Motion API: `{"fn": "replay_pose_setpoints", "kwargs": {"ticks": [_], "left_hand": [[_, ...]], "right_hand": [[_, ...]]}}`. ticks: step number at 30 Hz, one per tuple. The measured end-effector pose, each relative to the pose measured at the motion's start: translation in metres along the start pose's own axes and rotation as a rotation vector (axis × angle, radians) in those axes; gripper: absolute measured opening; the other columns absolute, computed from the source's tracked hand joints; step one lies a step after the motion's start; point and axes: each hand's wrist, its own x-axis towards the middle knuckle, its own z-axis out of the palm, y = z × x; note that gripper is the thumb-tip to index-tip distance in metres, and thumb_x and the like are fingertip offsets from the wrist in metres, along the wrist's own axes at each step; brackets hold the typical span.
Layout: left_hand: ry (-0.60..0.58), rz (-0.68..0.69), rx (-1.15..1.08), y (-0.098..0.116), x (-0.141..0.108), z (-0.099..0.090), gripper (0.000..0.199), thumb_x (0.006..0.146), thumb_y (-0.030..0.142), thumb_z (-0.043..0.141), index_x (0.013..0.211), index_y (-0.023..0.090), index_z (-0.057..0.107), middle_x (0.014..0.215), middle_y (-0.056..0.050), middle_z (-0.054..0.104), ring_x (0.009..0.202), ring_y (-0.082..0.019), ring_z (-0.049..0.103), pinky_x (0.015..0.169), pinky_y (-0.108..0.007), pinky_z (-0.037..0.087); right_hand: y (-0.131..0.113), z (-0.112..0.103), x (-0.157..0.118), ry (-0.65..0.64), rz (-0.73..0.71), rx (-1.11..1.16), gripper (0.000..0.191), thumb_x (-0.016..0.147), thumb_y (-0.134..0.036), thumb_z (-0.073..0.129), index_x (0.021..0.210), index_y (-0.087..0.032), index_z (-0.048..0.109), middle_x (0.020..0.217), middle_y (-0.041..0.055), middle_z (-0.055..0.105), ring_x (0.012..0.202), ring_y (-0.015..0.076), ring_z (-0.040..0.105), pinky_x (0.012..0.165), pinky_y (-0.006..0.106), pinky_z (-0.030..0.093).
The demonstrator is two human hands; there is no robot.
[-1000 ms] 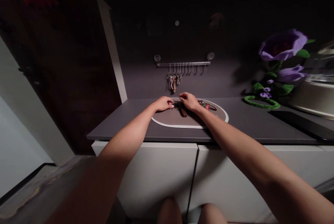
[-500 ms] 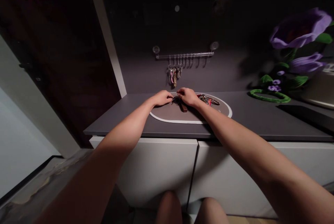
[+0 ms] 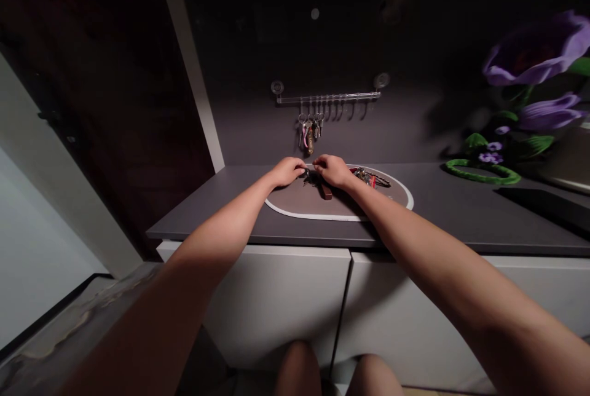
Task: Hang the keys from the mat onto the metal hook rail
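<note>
Keys (image 3: pixel 310 178) on the oval mat (image 3: pixel 341 216): where exactly?

Near the mat's far edge, bunched between the left hand (image 3: pixel 288 171) and the right hand (image 3: pixel 332 170), with a brown leather fob (image 3: pixel 326 193) pointing toward the near edge.

Are the hands gripping them?

Both are curled, fingertips drawn in over the bunch. The fingers hide the keys, so I can't tell whether either hand truly has hold.

Why so close together?

Probably because pieces that small are easiest to hold with fingertips from both sides.

What else is nearby?

A second bunch of keys (image 3: pixel 370 178) lies on the mat to the right. Hanging keys (image 3: pixel 308 134) dangle from a hook rail (image 3: pixel 328 96) above the desk (image 3: pixel 415 217).
</note>
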Motion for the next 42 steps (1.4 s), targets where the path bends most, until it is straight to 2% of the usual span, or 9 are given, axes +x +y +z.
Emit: {"fn": "replay_pose_setpoints", "kwargs": {"ticks": [4,9,13,18,23,28,35,42], "left_hand": [[0.054,-0.092,-0.131,0.002,0.001,0.001,0.019,0.077,0.015,0.050,0.088,0.010,0.064,0.080,-0.005,0.064,0.072,-0.013,0.054,0.072,-0.026,0.042],[0.086,-0.214,-0.525,0.004,0.003,0.004,0.014,0.079,0.009,0.047,0.087,0.008,0.059,0.068,-0.001,0.057,0.059,-0.007,0.049,0.068,-0.024,0.044],[0.124,-0.265,-0.783,0.006,0.005,0.003,0.010,0.080,0.007,0.047,0.082,0.009,0.056,0.066,0.000,0.056,0.059,-0.005,0.051,0.073,-0.027,0.046],[0.167,-0.286,-0.973,0.011,0.005,-0.001,0.005,0.080,0.008,0.051,0.080,0.009,0.055,0.071,0.000,0.057,0.065,-0.005,0.055,0.082,-0.030,0.046],[0.194,-0.290,-1.068,0.015,0.003,-0.004,0.005,0.078,0.012,0.055,0.083,0.010,0.056,0.080,-0.002,0.060,0.073,-0.006,0.057,0.087,-0.030,0.045],[0.194,-0.270,-1.132,0.018,0.002,-0.006,0.006,0.080,0.012,0.054,0.084,0.009,0.056,0.079,-0.003,0.061,0.072,-0.006,0.058,0.088,-0.032,0.045],[0.187,-0.240,-1.164,0.016,0.002,-0.005,0.010,0.076,0.015,0.059,0.084,0.009,0.057,0.083,-0.004,0.062,0.078,-0.009,0.059,0.091,-0.038,0.043],[0.240,-0.227,-1.234,0.016,0.003,-0.006,0.006,0.077,0.010,0.057,0.083,0.009,0.057,0.080,-0.003,0.061,0.076,-0.009,0.059,0.092,-0.040,0.044]], "right_hand": [[-0.002,-0.001,0.000,-0.003,0.000,-0.012,0.022,0.078,-0.019,0.052,0.096,-0.016,0.065,0.097,0.0087,0.066,0.090,0.0192,0.059,0.081,0.028,0.042],[-0.004,-0.001,-0.001,0.021,-0.019,-0.011,0.022,0.077,-0.022,0.054,0.096,-0.017,0.064,0.096,0.0084,0.066,0.088,0.0188,0.059,0.079,0.027,0.042],[-0.004,-0.001,-0.001,0.055,-0.048,0.022,0.021,0.077,-0.023,0.053,0.095,-0.017,0.063,0.094,0.0078,0.066,0.086,0.0180,0.059,0.077,0.027,0.042],[-0.005,-0.002,-0.002,0.112,-0.104,0.108,0.017,0.077,-0.024,0.052,0.091,-0.018,0.060,0.086,0.0037,0.065,0.076,0.0140,0.057,0.073,0.025,0.041],[-0.008,-0.002,-0.005,0.133,-0.142,0.191,0.017,0.077,-0.029,0.051,0.088,-0.018,0.057,0.086,0.0022,0.064,0.075,0.0122,0.055,0.072,0.024,0.040],[-0.008,0.001,-0.005,0.131,-0.153,0.203,0.019,0.076,-0.033,0.052,0.087,-0.018,0.056,0.083,0.0021,0.063,0.073,0.0124,0.054,0.069,0.024,0.040],[-0.009,0.000,-0.005,0.170,-0.173,0.211,0.016,0.077,-0.031,0.052,0.084,-0.017,0.058,0.083,0.0026,0.063,0.073,0.0125,0.053,0.070,0.024,0.040],[-0.010,-0.003,-0.005,0.214,-0.180,0.232,0.015,0.078,-0.028,0.051,0.084,-0.018,0.059,0.083,0.0027,0.063,0.076,0.0132,0.053,0.072,0.024,0.039]]}}
